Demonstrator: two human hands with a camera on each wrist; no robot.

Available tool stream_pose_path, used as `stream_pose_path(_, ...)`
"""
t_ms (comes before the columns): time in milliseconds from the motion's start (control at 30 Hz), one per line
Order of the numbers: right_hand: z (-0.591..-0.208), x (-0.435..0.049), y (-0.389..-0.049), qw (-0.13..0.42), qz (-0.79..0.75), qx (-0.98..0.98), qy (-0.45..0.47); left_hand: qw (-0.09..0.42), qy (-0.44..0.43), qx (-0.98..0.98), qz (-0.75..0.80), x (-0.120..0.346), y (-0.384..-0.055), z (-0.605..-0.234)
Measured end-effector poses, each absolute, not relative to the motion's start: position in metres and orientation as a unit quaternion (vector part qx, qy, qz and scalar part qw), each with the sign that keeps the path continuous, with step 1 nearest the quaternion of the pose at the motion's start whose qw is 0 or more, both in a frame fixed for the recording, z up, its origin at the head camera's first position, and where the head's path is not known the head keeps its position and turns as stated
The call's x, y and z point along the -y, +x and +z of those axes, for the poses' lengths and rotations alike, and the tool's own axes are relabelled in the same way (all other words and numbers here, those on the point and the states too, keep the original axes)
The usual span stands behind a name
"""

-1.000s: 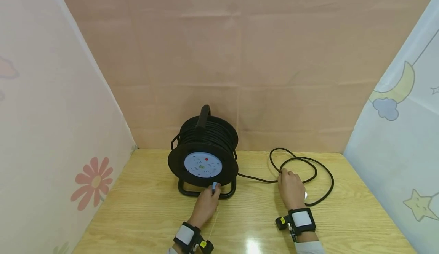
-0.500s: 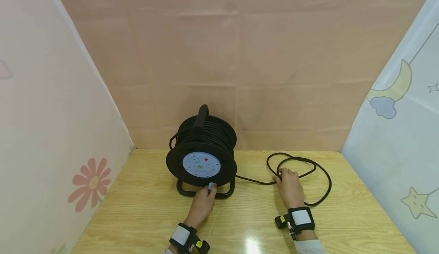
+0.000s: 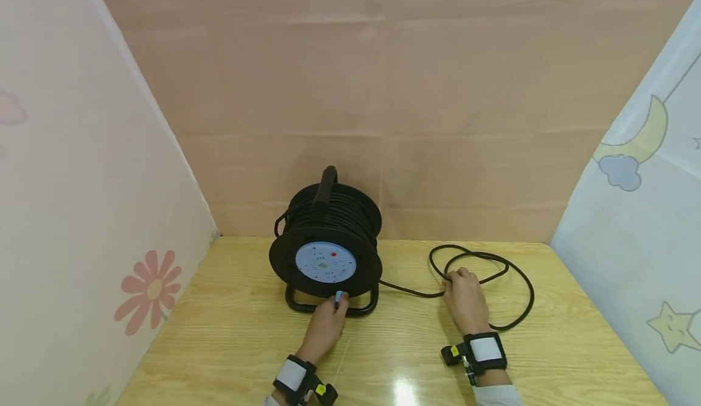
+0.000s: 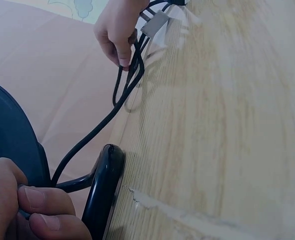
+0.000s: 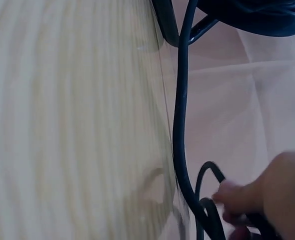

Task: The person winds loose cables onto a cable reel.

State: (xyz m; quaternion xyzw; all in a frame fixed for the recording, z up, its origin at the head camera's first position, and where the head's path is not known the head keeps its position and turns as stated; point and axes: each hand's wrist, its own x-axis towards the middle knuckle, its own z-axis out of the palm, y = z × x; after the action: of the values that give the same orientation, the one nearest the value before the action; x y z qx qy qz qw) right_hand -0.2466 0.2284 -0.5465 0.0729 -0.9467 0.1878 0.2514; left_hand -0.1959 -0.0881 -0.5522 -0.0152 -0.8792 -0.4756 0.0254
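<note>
A black cable reel (image 3: 325, 260) with a pale blue socket face stands on its tube frame at the table's middle left. My left hand (image 3: 324, 327) pinches the small blue crank knob (image 3: 338, 297) at the lower edge of the reel's face; in the left wrist view my curled fingers (image 4: 50, 212) cover most of the knob. Black cable (image 3: 413, 291) runs from the reel to my right hand (image 3: 465, 299), whose thumb and fingers pinch it close over the table. Beyond that hand the cable lies in loose loops. A plug with metal pins (image 4: 155, 24) shows near the right hand in the left wrist view.
The reel's black carrying handle (image 3: 325, 190) rises at the top. Light wood table (image 3: 405, 345) lies under everything. A tan backdrop (image 3: 383, 120) stands behind, with patterned panels at the left (image 3: 82, 181) and right (image 3: 646, 241).
My left hand has shifted slightly left with the knob. The far cable loop has sunk a little toward the table, and the white plug beside my right hand has passed out of sight behind it.
</note>
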Motion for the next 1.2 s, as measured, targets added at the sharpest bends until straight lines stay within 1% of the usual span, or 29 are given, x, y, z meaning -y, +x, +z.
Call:
stream_pose_path(100, -0.546, -0.229, -0.245, 0.203, 0.209, 0.954, 0.074, 0.024, -0.018, 0.878, -0.479, 0.088, -0.196, -0.553)
stream_pose_path(167, -0.546, -0.23, -0.244, 0.185, 0.208, 0.957, 0.076, 0.023, -0.019, 0.877, -0.479, 0.087, -0.195, -0.553)
stream_pose_path(500, -0.547, -0.229, -0.246, 0.269, 0.135, 0.949, 0.089, 0.03, -0.008, 0.881, -0.473, 0.09, -0.193, -0.553)
stream_pose_path(600, -0.546, -0.226, -0.247, 0.265, 0.148, 0.95, 0.076, 0.028, -0.004, 0.88, -0.475, 0.092, -0.194, -0.554)
stream_pose_path(800, -0.548, -0.221, -0.248, 0.206, 0.159, 0.965, 0.043, 0.024, -0.002, 0.877, -0.481, 0.097, -0.194, -0.555)
stream_pose_path(900, -0.55, -0.222, -0.248, 0.195, 0.15, 0.968, 0.05, 0.022, -0.002, 0.877, -0.481, 0.098, -0.194, -0.554)
stream_pose_path(1200, -0.549, -0.227, -0.247, 0.25, 0.185, 0.946, 0.088, 0.016, -0.003, 0.878, -0.478, 0.101, -0.194, -0.551)
